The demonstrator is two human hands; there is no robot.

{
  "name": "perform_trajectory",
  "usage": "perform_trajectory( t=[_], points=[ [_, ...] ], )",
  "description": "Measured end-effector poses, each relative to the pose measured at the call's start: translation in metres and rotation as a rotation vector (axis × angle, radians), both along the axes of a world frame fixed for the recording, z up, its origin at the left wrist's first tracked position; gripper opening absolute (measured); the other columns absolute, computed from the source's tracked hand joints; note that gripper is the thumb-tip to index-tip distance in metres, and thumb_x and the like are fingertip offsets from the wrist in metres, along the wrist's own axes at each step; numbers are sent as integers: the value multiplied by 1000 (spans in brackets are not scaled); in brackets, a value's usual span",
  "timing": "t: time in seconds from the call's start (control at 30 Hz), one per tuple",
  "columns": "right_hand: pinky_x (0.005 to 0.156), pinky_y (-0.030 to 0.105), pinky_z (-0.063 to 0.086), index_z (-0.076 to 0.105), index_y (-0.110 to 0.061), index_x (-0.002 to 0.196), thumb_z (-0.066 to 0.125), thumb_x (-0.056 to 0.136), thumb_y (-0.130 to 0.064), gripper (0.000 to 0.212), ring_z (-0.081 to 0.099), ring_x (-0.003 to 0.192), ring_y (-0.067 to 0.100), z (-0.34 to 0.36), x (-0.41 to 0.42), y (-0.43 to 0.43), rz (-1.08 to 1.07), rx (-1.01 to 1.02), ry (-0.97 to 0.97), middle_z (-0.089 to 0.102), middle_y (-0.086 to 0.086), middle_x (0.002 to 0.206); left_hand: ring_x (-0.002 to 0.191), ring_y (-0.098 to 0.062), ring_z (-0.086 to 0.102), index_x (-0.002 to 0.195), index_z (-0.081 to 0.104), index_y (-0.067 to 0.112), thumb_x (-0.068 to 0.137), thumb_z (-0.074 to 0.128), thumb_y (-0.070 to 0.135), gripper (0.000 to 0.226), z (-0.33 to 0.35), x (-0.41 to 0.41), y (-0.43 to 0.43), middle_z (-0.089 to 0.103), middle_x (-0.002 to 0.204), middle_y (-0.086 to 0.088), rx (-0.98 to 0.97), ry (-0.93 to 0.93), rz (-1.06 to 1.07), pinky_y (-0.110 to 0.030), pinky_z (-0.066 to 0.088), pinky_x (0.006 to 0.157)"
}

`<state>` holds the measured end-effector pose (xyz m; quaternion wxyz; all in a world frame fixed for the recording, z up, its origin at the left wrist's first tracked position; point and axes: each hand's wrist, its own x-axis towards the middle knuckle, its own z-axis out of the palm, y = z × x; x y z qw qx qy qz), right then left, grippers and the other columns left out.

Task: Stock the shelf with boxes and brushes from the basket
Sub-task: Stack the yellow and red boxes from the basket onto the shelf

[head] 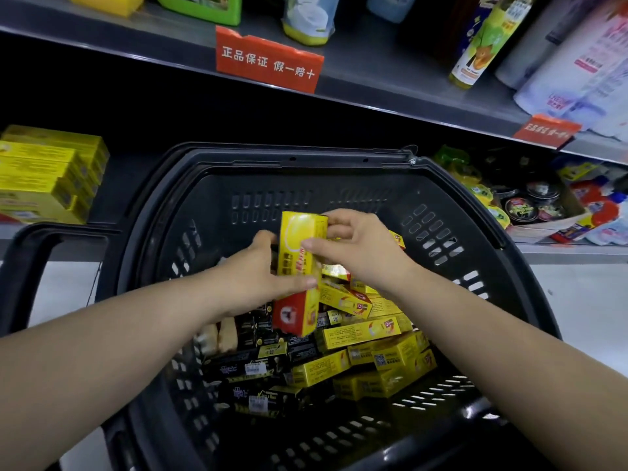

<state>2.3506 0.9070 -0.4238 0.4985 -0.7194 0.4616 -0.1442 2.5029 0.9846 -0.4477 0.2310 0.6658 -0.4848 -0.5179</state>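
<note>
A black plastic basket (339, 171) fills the middle of the head view, with several yellow boxes (360, 333) piled on its right and black-packaged brushes (248, 367) on its left. Both hands hold one long yellow box with a red end (299, 253), upright above the pile. My left hand (258, 273) grips its left side and lower part. My right hand (356, 246) pinches its top right edge. A stack of matching yellow boxes (44, 175) stands on the lower shelf at the far left.
The upper shelf (373, 86) carries bottles, bags and two red price tags (268, 62). On the lower shelf to the right lie round tins and colourful packets (543, 202). The basket handle (23, 266) sticks up at the left. White floor shows beside the basket.
</note>
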Motion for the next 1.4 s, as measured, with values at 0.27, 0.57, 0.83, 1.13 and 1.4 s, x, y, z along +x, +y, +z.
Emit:
perform_trajectory(
  t=[0.27, 0.57, 0.83, 1.13, 1.4],
  points=[
    [84, 32, 52, 55, -16, 119, 60, 90, -21, 30, 63, 99, 18, -33, -53, -46, 122, -234, 628, 65, 2, 112, 96, -17, 64, 118, 45, 19, 84, 65, 34, 42, -2, 2, -3, 67, 103, -3, 98, 258, 154, -31, 51, 78],
    [94, 43, 45, 16, -20, 147, 56, 92, -14, 69, 36, 130, 36, -104, -90, -45, 464, -361, 1308, 28, 15, 146, 96, -22, 65, 107, 51, 21, 86, 61, 20, 23, -1, 4, -6, 67, 102, -8, 113, 330, 231, -35, 52, 86],
    [77, 36, 54, 42, -16, 115, 77, 68, -45, 65, 61, 90, 18, -30, -64, -56, 160, -333, 924, 62, 1, 103, 87, -26, 62, 105, 52, 23, 85, 57, 21, 21, -2, 6, -8, 65, 92, -10, 109, 342, 267, -43, 51, 92],
    [85, 31, 56, 62, -19, 100, 57, 85, -48, 33, 67, 97, 21, -1, -17, -8, -45, 219, -16, 71, 3, 102, 115, -25, 58, 112, 51, 18, 73, 62, 43, 48, 4, 2, -6, 64, 121, -9, 157, 429, 234, -45, 44, 100],
    [84, 31, 56, 62, -22, 101, 36, 96, -50, 38, 70, 87, 18, -15, -23, -16, -96, 217, -59, 72, -2, 93, 99, -20, 63, 126, 48, 15, 61, 83, 29, 75, 2, 4, -3, 66, 108, -2, 123, 321, 211, -39, 51, 91]
  ],
)
